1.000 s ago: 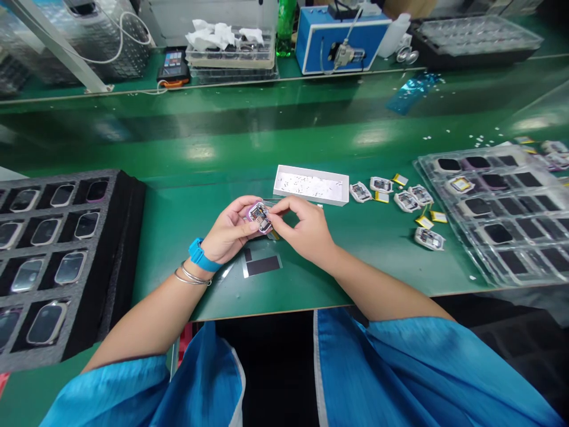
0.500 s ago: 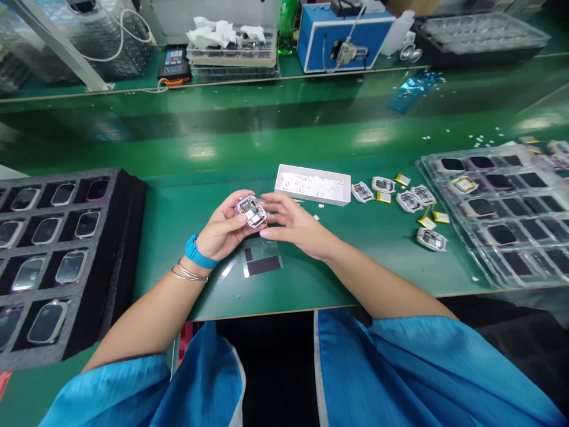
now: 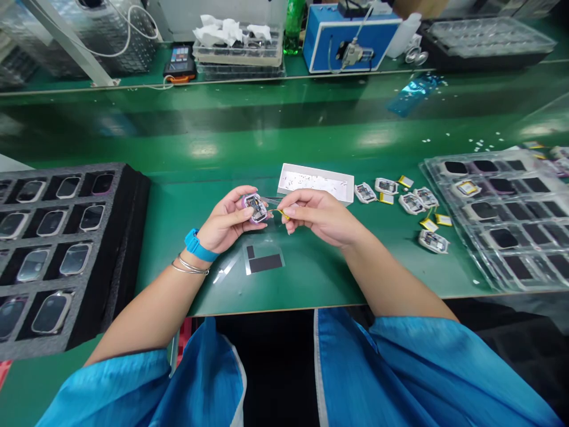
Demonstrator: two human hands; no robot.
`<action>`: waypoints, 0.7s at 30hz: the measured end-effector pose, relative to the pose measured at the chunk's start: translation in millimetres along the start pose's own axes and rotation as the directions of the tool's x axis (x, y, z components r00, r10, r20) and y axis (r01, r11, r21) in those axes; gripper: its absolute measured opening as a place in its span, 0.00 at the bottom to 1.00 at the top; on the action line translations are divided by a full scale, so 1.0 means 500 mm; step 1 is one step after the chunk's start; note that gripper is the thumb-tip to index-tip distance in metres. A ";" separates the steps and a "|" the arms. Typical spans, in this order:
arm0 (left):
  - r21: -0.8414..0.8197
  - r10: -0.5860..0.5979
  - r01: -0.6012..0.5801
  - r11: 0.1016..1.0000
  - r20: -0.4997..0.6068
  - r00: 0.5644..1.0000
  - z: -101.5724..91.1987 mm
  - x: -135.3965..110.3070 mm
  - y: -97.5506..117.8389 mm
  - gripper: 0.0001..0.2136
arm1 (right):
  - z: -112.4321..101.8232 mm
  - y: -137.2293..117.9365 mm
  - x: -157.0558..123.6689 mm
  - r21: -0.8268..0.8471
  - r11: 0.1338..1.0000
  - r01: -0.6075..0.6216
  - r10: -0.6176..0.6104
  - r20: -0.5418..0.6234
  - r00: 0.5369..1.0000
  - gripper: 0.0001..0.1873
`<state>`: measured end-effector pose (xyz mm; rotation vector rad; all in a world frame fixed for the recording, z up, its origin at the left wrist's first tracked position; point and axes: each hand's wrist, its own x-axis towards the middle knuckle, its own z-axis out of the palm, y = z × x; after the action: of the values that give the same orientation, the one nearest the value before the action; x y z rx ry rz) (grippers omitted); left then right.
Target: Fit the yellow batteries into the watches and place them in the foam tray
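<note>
left hand (image 3: 222, 224): grip closed round the pink watch case (image 3: 256, 207), above the green surface (image 3: 320, 273)
right hand (image 3: 320, 216): pinching what may be a yellow tab (image 3: 281, 213) beside the case
behind: white tray (image 3: 316, 179)

A second ago the right hand (image 3: 317, 214) pressed its fingertips on the watch case (image 3: 256, 207) held in the left hand (image 3: 226, 222). Half a second ago it lay open beside the case. Now it has drawn a little to the right, fingers pinched on a small yellow piece (image 3: 283, 213) just beside the case. The left hand has tipped the case slightly towards it.
</note>
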<state>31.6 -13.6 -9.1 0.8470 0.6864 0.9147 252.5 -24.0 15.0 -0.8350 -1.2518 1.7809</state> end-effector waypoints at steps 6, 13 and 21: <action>0.022 -0.103 0.101 0.995 0.081 0.991 0.009 -0.002 -0.008 0.21 | 0.004 0.005 0.001 -0.198 0.969 0.150 -0.152 0.007 0.988 0.16; 0.018 -0.196 0.196 0.980 0.187 0.963 0.015 -0.009 -0.014 0.22 | 0.010 0.033 0.009 -0.461 0.793 0.398 -0.456 -0.018 0.890 0.12; -0.017 -0.255 0.262 0.965 0.182 0.950 0.026 -0.012 -0.006 0.23 | 0.012 0.047 0.013 -0.544 0.737 0.400 -0.500 -0.041 0.865 0.13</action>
<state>40.7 -24.1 -4.3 0.7706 0.6040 0.6066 238.8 -25.7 -6.0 -0.8654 -1.6737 0.9509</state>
